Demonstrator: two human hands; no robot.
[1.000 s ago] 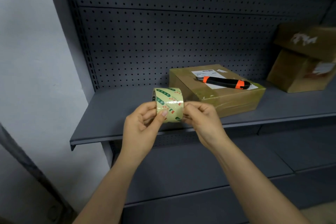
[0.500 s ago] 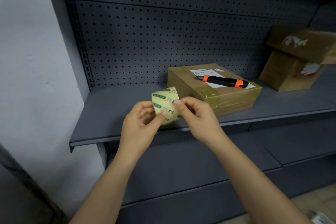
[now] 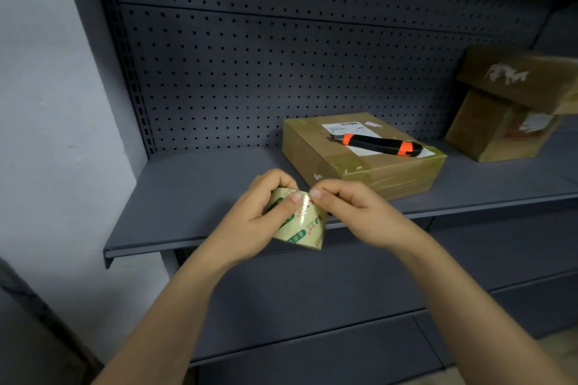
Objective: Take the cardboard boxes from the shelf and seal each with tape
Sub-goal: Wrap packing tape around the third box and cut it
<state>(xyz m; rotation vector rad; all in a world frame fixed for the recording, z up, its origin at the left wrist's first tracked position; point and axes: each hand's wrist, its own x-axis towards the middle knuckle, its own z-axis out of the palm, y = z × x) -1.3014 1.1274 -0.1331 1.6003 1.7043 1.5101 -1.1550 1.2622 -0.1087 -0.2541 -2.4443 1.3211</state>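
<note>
- Tape roll (image 3: pixel 298 222): held before the shelf (image 3: pixel 203 197) edge; our left hand (image 3: pixel 253 222) curls round it, thumb on top.
- Right hand (image 3: pixel 353 209): fingertips pinch the roll's surface, probably hunting the tape end.
- Flat box (image 3: pixel 362 166): on the shelf, glossy tape across it, utility knife (image 3: pixel 380 144) on top.
- Stacked boxes (image 3: pixel 506 109): far right, not yet taken down.
- Writing: roll's green-red print and the box's barcode label (image 3: pixel 342 126), unreadable.

Bare forearms (image 3: pixel 175 306) end in a left grip (image 3: pixel 250 222) and right grip (image 3: pixel 353 212) with short, plain nails (image 3: pixel 296 197).
</note>
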